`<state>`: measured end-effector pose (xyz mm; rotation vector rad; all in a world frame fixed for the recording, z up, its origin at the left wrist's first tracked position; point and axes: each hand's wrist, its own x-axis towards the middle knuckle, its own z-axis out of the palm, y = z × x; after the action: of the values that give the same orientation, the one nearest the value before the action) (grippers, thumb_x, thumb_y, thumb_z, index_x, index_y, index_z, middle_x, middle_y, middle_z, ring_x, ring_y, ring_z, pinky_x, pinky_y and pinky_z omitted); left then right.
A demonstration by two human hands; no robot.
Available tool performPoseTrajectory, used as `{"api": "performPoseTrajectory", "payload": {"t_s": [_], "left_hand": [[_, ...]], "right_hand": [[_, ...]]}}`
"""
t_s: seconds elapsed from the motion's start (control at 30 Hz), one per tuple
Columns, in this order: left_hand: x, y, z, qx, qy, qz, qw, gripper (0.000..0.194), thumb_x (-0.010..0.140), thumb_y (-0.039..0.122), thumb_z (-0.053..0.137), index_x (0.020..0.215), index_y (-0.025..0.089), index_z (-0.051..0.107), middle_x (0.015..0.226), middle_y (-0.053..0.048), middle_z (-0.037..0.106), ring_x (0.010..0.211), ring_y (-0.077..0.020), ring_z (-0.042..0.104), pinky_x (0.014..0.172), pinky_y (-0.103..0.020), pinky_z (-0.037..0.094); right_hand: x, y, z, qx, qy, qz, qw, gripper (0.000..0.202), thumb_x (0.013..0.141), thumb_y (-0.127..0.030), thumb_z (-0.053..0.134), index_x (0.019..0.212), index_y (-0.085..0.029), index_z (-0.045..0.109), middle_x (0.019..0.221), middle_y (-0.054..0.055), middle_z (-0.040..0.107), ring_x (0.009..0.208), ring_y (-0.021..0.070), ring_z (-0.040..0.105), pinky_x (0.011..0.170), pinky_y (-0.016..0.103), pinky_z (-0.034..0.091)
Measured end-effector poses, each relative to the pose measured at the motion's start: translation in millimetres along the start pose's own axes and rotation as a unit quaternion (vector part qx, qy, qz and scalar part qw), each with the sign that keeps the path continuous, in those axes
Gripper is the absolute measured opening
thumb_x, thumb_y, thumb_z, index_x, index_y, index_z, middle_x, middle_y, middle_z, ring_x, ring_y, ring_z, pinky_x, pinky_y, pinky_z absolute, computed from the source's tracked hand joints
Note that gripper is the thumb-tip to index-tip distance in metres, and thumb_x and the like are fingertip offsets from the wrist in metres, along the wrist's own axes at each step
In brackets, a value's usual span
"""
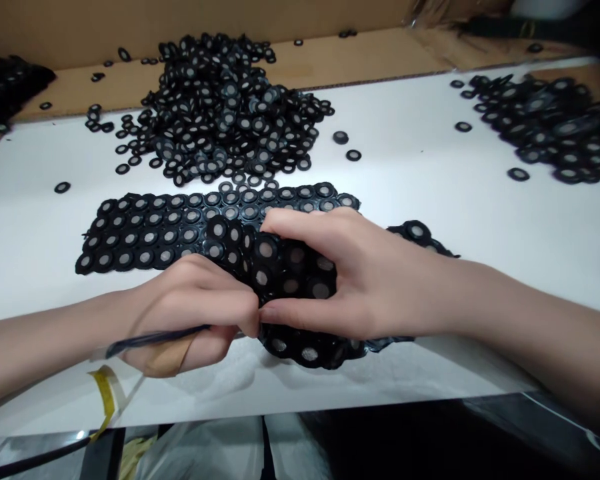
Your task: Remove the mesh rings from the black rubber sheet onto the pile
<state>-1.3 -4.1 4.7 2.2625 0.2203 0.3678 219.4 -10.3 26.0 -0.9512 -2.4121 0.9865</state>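
Note:
A folded black rubber sheet [295, 287] with rows of grey-centred discs is bunched up in the middle. My right hand [365, 273] wraps over it, thumb below and fingers above. My left hand [195, 313] is closed at the sheet's left edge, its fingertips by the right thumb; a thin dark strip sticks out of this fist, and a tan wrap covers one finger. What the left fingertips pinch is hidden. Behind the hands a flat disc sheet [145, 230] lies on the white table [405, 147].
A big heap of loose black rings [230, 113] stands at the back centre, with single rings around it. Joined black pieces [555, 127] lie at the right, more dark pieces [10, 87] at the far left. Cardboard [330, 60] lines the back. Yellow tape [105, 397] hangs near the front edge.

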Motion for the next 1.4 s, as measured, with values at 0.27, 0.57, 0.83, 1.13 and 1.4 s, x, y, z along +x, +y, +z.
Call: {"api": "performPoseTrajectory", "payload": {"t_s": [0.27,0.57,0.83,1.13,1.4], "left_hand": [[2.0,1.8,-3.0,-0.018,-0.019,-0.009,1.000,0.011,0.084,0.016,0.040,0.085,0.019,0.051,0.062,0.000,0.051,0.054,-0.0142,0.049,0.052,-0.025,0.036],[2.2,3.5,-1.9,-0.012,0.001,0.006,1.000,0.015,0.078,0.011,0.041,0.084,0.018,0.053,0.062,0.000,0.053,0.053,-0.0124,0.049,0.051,-0.024,0.038],[2.1,3.7,-1.6,-0.013,0.006,0.011,1.000,0.018,0.077,0.008,0.040,0.085,0.015,0.054,0.062,-0.001,0.055,0.054,-0.0128,0.051,0.052,-0.023,0.039],[4.0,4.2,-2.0,-0.002,0.009,0.014,1.000,0.016,0.078,0.009,0.040,0.083,0.017,0.053,0.060,0.000,0.053,0.052,-0.0127,0.050,0.051,-0.023,0.037],[1.8,4.3,-1.9,-0.005,0.006,0.017,1.000,0.016,0.078,0.008,0.040,0.084,0.016,0.053,0.060,0.000,0.053,0.052,-0.0125,0.050,0.052,-0.024,0.038]], "right_hand": [[0.4,-0.8,-1.0,0.006,-0.008,0.004,1.000,0.026,0.076,-0.037,0.064,0.086,-0.019,0.048,0.064,-0.005,0.052,0.057,0.0104,0.047,0.051,0.023,0.032],[1.2,-5.1,-2.2,0.000,-0.022,0.027,0.999,0.028,0.077,-0.039,0.064,0.092,-0.018,0.051,0.073,-0.002,0.058,0.064,0.0133,0.052,0.055,0.025,0.037],[1.7,-6.4,-1.5,-0.017,-0.015,0.034,0.999,0.029,0.076,-0.040,0.065,0.092,-0.018,0.053,0.076,-0.001,0.060,0.067,0.0146,0.054,0.057,0.026,0.038],[2.5,-6.0,-1.4,0.005,-0.018,0.037,0.999,0.029,0.075,-0.039,0.067,0.087,-0.019,0.051,0.072,-0.004,0.057,0.065,0.0130,0.053,0.057,0.026,0.039],[2.3,-6.0,-1.9,-0.002,-0.018,0.036,0.999,0.029,0.075,-0.040,0.067,0.086,-0.019,0.050,0.072,-0.003,0.057,0.065,0.0132,0.054,0.058,0.027,0.039]]}}
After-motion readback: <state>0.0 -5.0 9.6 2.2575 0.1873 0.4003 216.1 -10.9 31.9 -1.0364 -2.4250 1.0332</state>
